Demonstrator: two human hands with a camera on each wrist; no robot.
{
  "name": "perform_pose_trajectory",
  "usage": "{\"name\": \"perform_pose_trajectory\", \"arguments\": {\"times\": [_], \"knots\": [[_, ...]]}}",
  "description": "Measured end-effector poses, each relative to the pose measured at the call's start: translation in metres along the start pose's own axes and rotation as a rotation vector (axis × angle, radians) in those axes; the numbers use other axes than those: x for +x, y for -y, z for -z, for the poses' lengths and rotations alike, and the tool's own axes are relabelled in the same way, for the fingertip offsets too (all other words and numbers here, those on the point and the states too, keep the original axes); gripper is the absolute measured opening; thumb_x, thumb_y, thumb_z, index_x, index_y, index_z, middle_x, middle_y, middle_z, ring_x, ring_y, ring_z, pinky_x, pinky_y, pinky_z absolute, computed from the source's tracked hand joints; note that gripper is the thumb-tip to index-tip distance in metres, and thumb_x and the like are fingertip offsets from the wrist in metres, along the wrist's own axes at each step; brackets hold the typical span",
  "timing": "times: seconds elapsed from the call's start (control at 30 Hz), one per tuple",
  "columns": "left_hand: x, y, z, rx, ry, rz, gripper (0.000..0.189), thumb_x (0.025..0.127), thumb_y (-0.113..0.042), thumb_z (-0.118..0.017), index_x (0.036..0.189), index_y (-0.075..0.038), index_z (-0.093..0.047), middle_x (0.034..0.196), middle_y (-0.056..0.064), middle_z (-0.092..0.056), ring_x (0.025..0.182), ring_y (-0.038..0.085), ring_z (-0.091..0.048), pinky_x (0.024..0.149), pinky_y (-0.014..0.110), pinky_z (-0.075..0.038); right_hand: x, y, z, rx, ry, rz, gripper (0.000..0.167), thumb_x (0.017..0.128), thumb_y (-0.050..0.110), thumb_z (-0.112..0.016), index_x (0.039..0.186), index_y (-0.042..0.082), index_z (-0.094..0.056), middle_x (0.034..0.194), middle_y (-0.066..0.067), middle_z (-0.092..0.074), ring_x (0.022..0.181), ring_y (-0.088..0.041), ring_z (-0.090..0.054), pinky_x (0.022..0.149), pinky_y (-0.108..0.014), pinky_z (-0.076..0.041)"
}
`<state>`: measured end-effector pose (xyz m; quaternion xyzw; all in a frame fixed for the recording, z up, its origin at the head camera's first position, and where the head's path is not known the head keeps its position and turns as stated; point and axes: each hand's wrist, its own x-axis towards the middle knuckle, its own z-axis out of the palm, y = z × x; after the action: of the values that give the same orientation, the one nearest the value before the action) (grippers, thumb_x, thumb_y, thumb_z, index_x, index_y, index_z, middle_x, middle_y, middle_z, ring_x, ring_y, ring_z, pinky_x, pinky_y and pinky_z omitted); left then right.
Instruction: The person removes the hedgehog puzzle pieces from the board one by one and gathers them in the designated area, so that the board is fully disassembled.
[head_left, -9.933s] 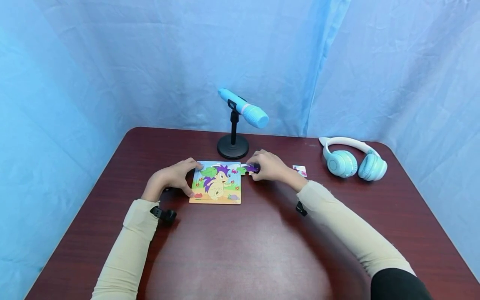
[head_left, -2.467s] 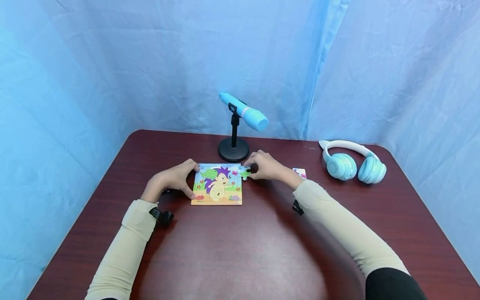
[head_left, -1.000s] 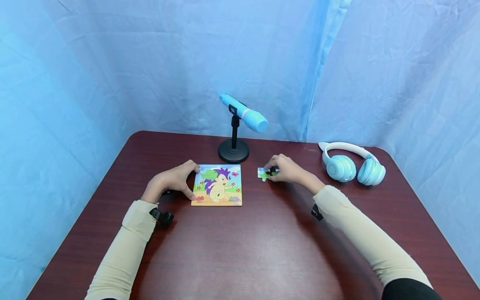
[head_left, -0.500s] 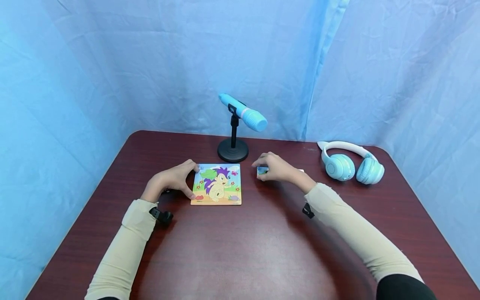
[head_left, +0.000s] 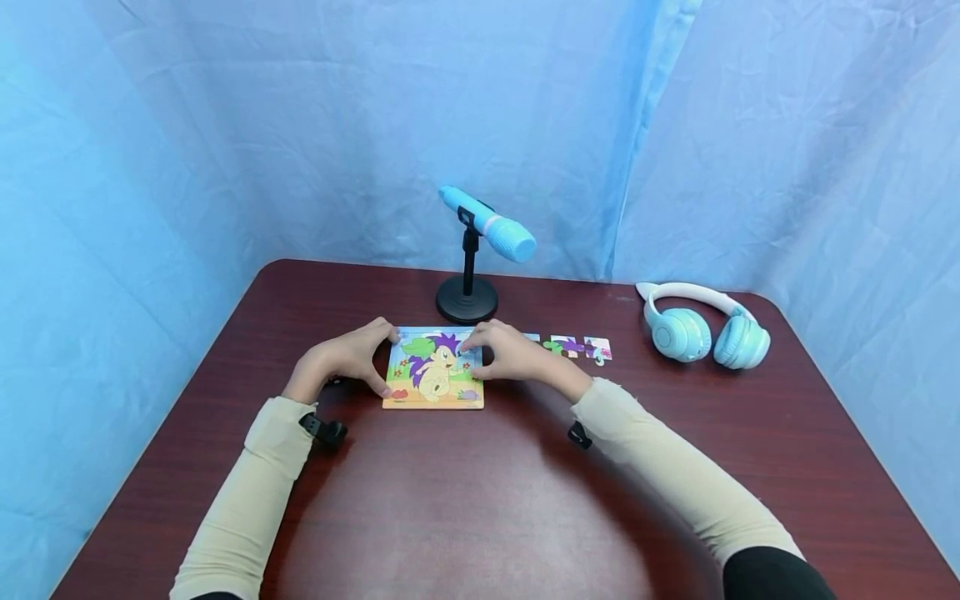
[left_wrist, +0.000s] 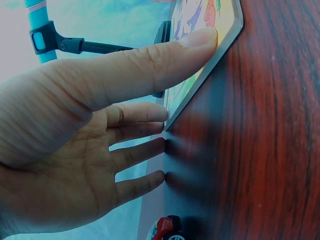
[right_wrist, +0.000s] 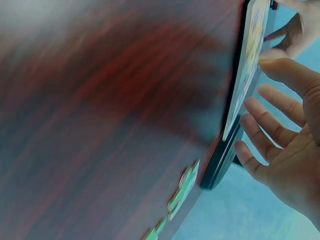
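Observation:
A square wooden jigsaw puzzle point(head_left: 435, 379) with a purple-haired hedgehog picture lies flat on the table. My left hand point(head_left: 348, 357) steadies its left side, thumb on the near corner and forefinger at the far one. In the left wrist view the thumb point(left_wrist: 195, 42) presses on the puzzle's face point(left_wrist: 187, 82) and the other fingers are straight. My right hand point(head_left: 506, 352) hovers at the puzzle's upper right part, thumb and fingers spread apart, holding nothing. Right of the puzzle three loose puzzle pieces lie in a row: one point(head_left: 532, 337) partly behind the hand, a green-purple one point(head_left: 567, 345), and a pink-white one point(head_left: 598, 347).
Behind the puzzle a blue microphone point(head_left: 491, 223) sits on a black round-based stand point(head_left: 467, 300). Pale blue headphones point(head_left: 682, 333) lie at the table's back right. Blue cloth point(head_left: 337, 125) hangs behind and on both sides of the dark red table point(head_left: 465, 492).
Earlier my right hand slid pieces off the puzzle's right side. It has let go of the latest, blue-green piece beside the others and moved left over the puzzle. The left hand stays put.

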<state>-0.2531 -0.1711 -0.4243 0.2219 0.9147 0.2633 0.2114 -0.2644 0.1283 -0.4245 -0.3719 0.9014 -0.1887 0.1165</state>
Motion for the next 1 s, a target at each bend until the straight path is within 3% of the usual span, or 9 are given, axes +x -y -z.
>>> {"name": "perform_pose_trajectory", "arguments": {"times": [0.27,0.5,1.0], "knots": [[0.0,0.001,0.0,-0.002,0.0,0.0,0.085,0.074,-0.023,-0.093,0.138,0.003,-0.043,0.141,0.019,-0.041,0.131,0.034,-0.041,0.112,0.052,-0.042,0.012,0.015,-0.009,-0.007,0.048,0.013,0.04,0.091,0.027,-0.077,0.128,0.014,-0.072,0.136,-0.01,-0.063,0.129,-0.027,-0.052,0.106,-0.047,-0.047],[0.001,0.001,0.0,0.0,-0.003,-0.004,0.084,0.074,-0.022,-0.093,0.137,0.003,-0.044,0.14,0.019,-0.042,0.13,0.034,-0.042,0.111,0.051,-0.042,0.02,0.02,-0.011,-0.027,0.079,-0.003,0.036,0.09,0.026,-0.079,0.124,0.014,-0.073,0.128,-0.008,-0.064,0.119,-0.023,-0.055,0.096,-0.041,-0.052],[0.001,0.002,0.0,0.01,-0.004,-0.017,0.085,0.073,-0.024,-0.094,0.137,0.004,-0.044,0.139,0.02,-0.043,0.129,0.035,-0.043,0.111,0.052,-0.042,0.024,0.028,-0.007,-0.043,0.135,-0.059,0.039,0.09,0.025,-0.079,0.128,0.016,-0.073,0.121,-0.004,-0.065,0.112,-0.021,-0.05,0.095,-0.039,-0.048]]}}
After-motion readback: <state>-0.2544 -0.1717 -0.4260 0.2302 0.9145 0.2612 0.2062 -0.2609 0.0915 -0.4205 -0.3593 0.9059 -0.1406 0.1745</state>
